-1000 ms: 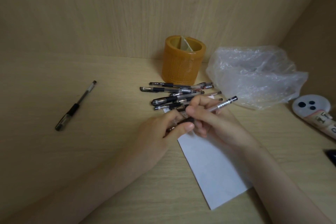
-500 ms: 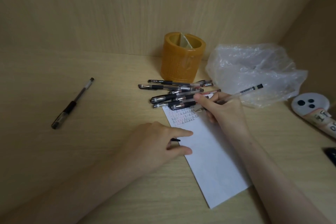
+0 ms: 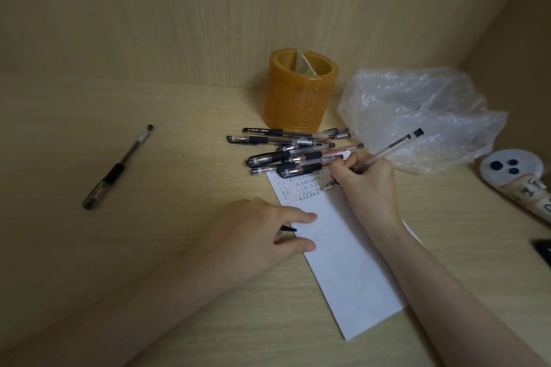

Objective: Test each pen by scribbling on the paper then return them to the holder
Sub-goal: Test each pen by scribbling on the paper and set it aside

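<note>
On the near part of the wooden desk (image 3: 89, 262) lay the white paper (image 3: 343, 271), a long sheet set aslant. At the paper's left edge rested the left hand (image 3: 256, 235). Its forefinger and thumb reached onto the sheet's margin, and its fingers were curled about a small black cap (image 3: 288, 229), whose end showed between forefinger and thumb. Over the paper's far right portion was the right hand (image 3: 369, 185), fingers closed in a writing grasp on a clear-barrelled pen (image 3: 390, 149). The pen's tip was down at the sheet beside rows of small red and black scribbles (image 3: 301, 188), and its black-ended tail pointed up and away to the right. Across the paper's far edge lay a heap of capped pens (image 3: 295, 155), the nearest overlapping the sheet. Beyond the paper, just behind that heap, stood the amber cylindrical holder (image 3: 298, 98), partitioned inside. Beyond the paper to the right sat a crumpled clear plastic bag (image 3: 417, 110), and nearer on the same side lay a white object with three dark dots (image 3: 511, 168). Well to the left of the paper lay a single black-gripped pen (image 3: 119, 167), apart from the others.
</note>
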`<move>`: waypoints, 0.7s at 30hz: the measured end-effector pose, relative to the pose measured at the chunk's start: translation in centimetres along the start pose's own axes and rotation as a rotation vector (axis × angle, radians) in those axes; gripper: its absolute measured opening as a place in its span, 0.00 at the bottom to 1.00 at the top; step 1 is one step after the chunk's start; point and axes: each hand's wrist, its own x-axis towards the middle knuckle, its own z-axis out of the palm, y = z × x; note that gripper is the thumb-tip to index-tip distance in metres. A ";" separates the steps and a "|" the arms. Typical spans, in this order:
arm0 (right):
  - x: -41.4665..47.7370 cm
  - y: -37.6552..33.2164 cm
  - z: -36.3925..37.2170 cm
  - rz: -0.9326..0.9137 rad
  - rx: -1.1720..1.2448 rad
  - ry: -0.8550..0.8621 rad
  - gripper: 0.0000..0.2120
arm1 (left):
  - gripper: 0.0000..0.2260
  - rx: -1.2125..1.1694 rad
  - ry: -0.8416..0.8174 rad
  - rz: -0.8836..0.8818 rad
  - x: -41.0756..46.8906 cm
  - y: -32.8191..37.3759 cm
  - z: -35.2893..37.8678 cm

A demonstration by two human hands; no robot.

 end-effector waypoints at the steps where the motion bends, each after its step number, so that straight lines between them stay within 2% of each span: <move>1: 0.0 0.1 0.0 -0.005 -0.004 -0.004 0.15 | 0.19 0.003 -0.005 -0.001 0.0 0.0 0.0; 9: 0.0 0.2 0.1 -0.044 -0.023 -0.023 0.20 | 0.18 -0.009 0.034 -0.003 -0.1 -0.1 0.0; 21: 0.0 0.2 0.0 -0.055 -0.046 -0.012 0.20 | 0.18 0.005 0.023 -0.009 0.0 -0.1 0.0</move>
